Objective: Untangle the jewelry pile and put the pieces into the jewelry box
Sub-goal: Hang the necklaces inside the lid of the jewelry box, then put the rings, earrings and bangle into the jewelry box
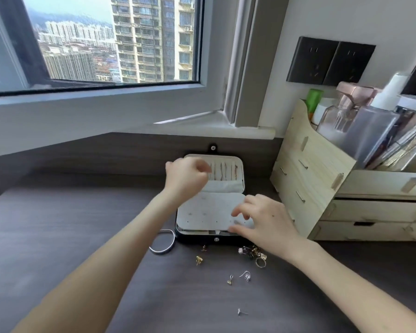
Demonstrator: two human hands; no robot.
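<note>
The black jewelry box [181, 233] lies open at the desk's middle, its lid [226, 173] holding several thin chains. My left hand [186, 180] hovers as a blurred fist at the lid's left side; I see nothing in it. My right hand [265, 224] rests on the white earring panel [207, 213], fingers apart, thumb along the panel's front edge. In front of the box lie a silver bangle [162, 241], a gold earring [198, 260], a small tangle with a ring [255, 254], two hook earrings [239, 278] and a stud [241, 311].
A pale wooden drawer organizer [322, 188] with bottles and cosmetics stands right of the box, very near my right hand. A window sill [130, 131] and a dark back panel run behind the box. The dark wood desk [70, 224] stretches to the left.
</note>
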